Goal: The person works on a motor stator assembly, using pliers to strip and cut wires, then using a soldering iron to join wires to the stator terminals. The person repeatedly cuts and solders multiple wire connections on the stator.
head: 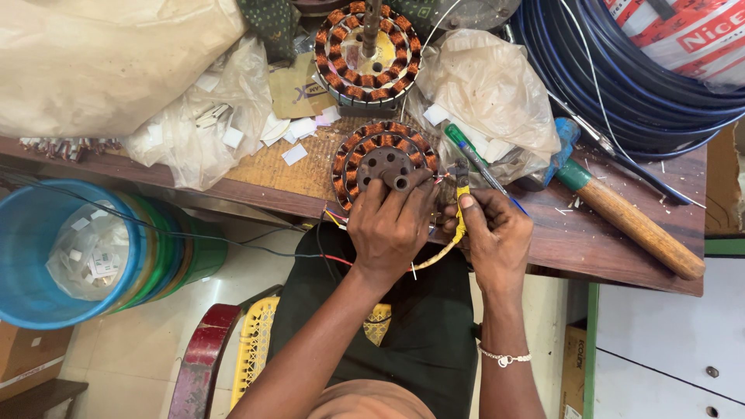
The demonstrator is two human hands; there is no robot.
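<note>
A round motor stator [382, 157] with copper windings lies on the wooden bench [574, 240] at its near edge. My left hand [390, 226] rests over its near side, fingers gripping the rim and the coloured lead wires. My right hand [490, 233] is just to the right, closed around a yellow-handled hand tool [461, 203] whose tip meets the wires at the stator's right edge. A yellowish sleeved wire [436, 256] trails down between my hands. A second stator [367, 51] with a shaft stands further back.
A wooden-handled hammer [632, 223] and a green screwdriver [473, 157] lie to the right. Plastic bags [489, 89] with paper slips crowd the back. Coiled blue hose [621, 85] fills the far right. A blue bucket [35, 256] stands on the floor at left.
</note>
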